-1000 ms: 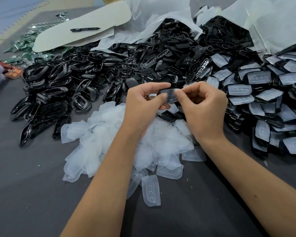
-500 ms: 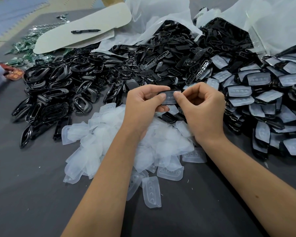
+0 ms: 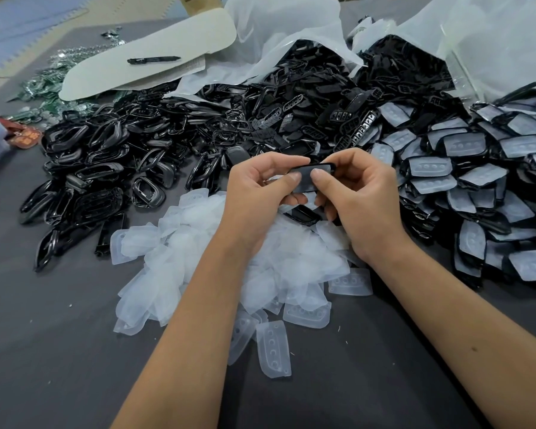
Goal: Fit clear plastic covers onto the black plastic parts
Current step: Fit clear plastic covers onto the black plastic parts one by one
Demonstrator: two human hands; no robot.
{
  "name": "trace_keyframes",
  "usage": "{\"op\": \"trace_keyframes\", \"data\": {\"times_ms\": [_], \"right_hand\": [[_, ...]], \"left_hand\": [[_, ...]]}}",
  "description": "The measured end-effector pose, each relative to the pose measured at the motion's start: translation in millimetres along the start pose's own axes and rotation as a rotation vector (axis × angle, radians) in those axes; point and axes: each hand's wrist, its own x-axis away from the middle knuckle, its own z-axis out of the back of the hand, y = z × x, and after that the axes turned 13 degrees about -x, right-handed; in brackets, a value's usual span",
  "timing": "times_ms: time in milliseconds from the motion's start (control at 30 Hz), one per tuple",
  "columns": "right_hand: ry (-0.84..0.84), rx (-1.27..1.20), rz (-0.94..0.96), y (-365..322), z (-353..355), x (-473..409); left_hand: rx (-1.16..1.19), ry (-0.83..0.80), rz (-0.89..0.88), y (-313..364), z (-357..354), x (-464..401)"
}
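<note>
Thumbs pressed a clear cover (image 3: 310,178) into the black part (image 3: 314,166), left hand (image 3: 262,193) and right hand (image 3: 358,193) both pinching it above the cover pile (image 3: 229,258). Seating looked underway; next, probably drop it with the finished parts (image 3: 477,181).

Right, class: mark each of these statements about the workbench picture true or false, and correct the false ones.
1. Both hands hold one black part between them. True: the left hand and right hand pinch the black part.
2. The loose clear covers lie in a pile under the wrists. True: the clear covers lie there.
3. The pen lies on the grey table. False: the pen lies on a pale card.
4. The covered parts are piled on the person's left. False: the covered parts are on the right.
</note>
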Motion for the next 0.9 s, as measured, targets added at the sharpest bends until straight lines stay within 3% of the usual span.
{"op": "trace_keyframes", "data": {"times_ms": [333,900], "right_hand": [[0.048,-0.115,-0.061,-2.8,-0.5,-0.1],[0.047,0.061,-0.004,5.4,0.2,-1.8]], "left_hand": [[-0.017,-0.014,-0.015,0.8,-1.0,-0.7],[-0.077,0.046,0.016,-2.0,-2.9,-1.6]]}}
